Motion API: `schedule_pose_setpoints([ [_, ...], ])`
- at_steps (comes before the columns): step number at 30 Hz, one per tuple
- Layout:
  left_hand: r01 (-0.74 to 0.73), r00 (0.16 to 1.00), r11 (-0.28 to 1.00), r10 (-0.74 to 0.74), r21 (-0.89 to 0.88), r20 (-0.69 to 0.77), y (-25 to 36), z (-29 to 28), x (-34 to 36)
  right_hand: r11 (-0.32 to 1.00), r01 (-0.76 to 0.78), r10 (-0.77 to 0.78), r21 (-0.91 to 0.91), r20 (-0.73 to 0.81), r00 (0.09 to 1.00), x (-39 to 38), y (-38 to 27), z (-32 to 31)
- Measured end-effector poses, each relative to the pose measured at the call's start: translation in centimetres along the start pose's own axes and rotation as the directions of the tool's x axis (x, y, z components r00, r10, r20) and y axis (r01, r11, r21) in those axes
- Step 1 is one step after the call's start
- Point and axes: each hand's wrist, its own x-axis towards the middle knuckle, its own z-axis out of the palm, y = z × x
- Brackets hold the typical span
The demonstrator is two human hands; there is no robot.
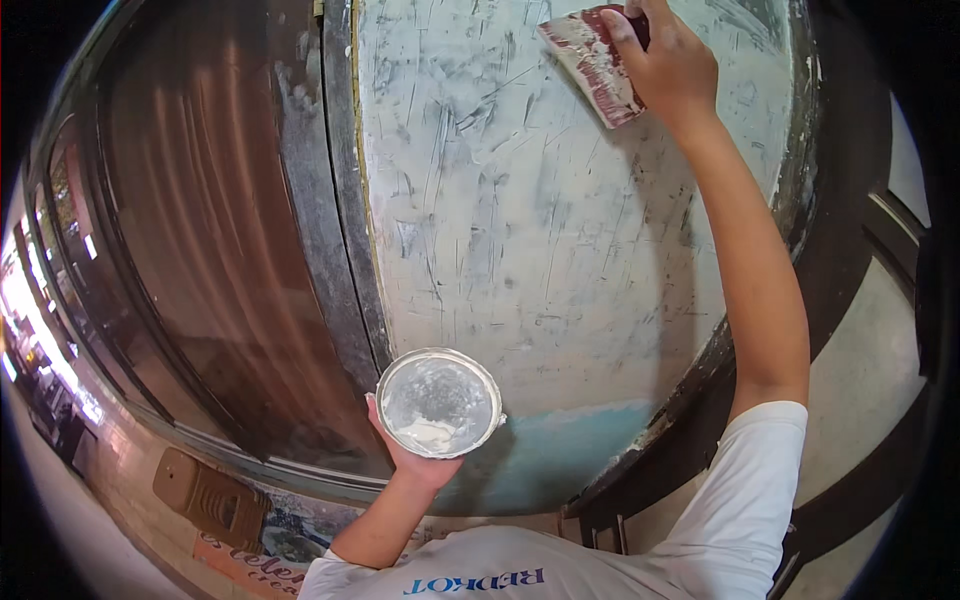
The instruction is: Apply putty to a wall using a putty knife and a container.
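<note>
High on a pale, streaky panel with white and grey smears, my right hand grips a wide red scraper caked with white paste, its blade at the panel's surface. Low in the middle, my left hand holds a round tin from beneath and the side, with a little white paste lying inside it. Part of that hand is hidden under the tin.
A dark, worn frame borders the panel, with brown curtained glass to its left and dark framed panelling to the right. Brown stacked plastic stools and a printed banner lie low at the left.
</note>
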Motion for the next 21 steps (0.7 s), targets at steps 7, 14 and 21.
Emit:
schedule_pose_setpoints([
  [7, 0.007, 1.000, 0.997, -0.005, -0.077, 0.021, -2.2, 1.7, -0.7, 0.863, 0.445, -0.489, 0.240, 0.167, 0.856, -1.8, -7.2, 2.3],
  [14, -0.072, 0.997, 0.995, 0.072, -0.066, -0.003, -1.1, 0.2, -1.9, 0.919, 0.367, -0.390, 0.146, 0.192, 0.901, 3.5, -7.2, 1.0],
  [21, -0.040, 0.999, 0.998, 0.040, -0.045, 0.012, 2.2, -0.2, -2.1, 0.872, 0.451, -0.478, 0.190, 0.134, 0.868, 1.9, -9.1, 3.3],
])
